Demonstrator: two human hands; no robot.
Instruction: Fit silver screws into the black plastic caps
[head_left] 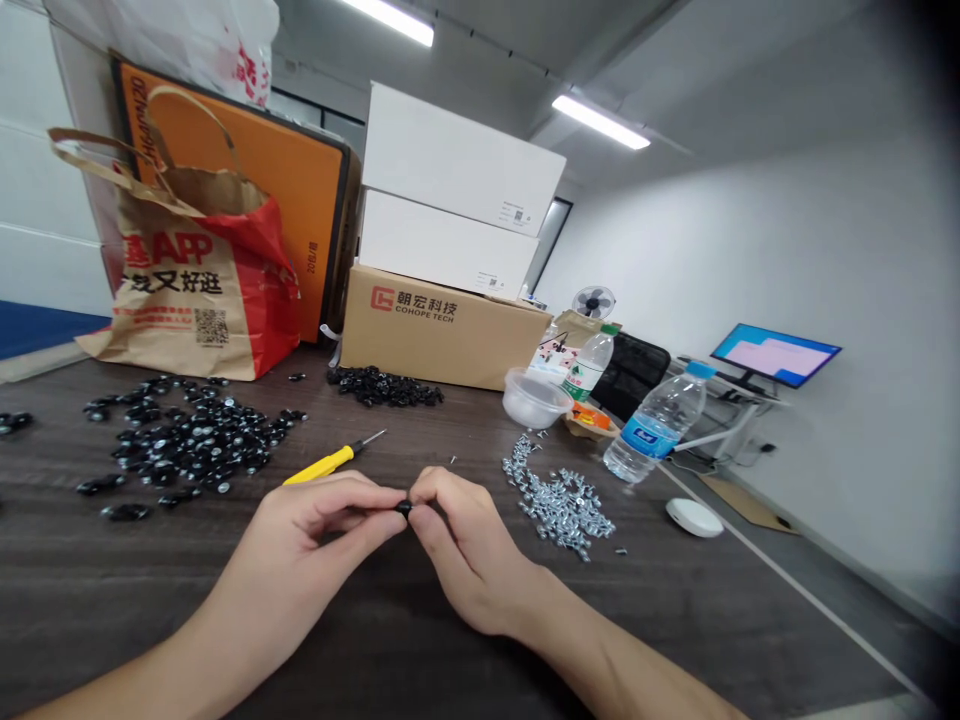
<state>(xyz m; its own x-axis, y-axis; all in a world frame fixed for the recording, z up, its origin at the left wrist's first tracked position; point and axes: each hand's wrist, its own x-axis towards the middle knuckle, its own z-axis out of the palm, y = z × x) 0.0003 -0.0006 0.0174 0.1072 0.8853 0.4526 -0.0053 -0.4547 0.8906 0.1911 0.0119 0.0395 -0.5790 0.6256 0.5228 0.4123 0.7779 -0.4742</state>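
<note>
Between the thumb and fingers of my left hand [319, 525] is a small black plastic part [404, 508]. The fingertips of my right hand [469, 540] are pinched together against its right side; whatever they grip there is hidden. Just beyond my left hand lies a yellow-handled screwdriver [322, 463], its tip pointing right and away. A pile of small silver screws [562, 508] lies to the right of my right hand. On the left spreads a heap of black parts with silver screw heads [199, 435], and a pile of plain black parts [386, 387] sits farther back.
A paper bag [195, 280], an orange box [300, 180] and a cardboard box [442, 335] under white boxes [450, 240] line the back. Right of them stand a plastic tub [536, 400], a green-capped bottle [592, 362], a blue-capped water bottle [656, 425] and a white round device [694, 518].
</note>
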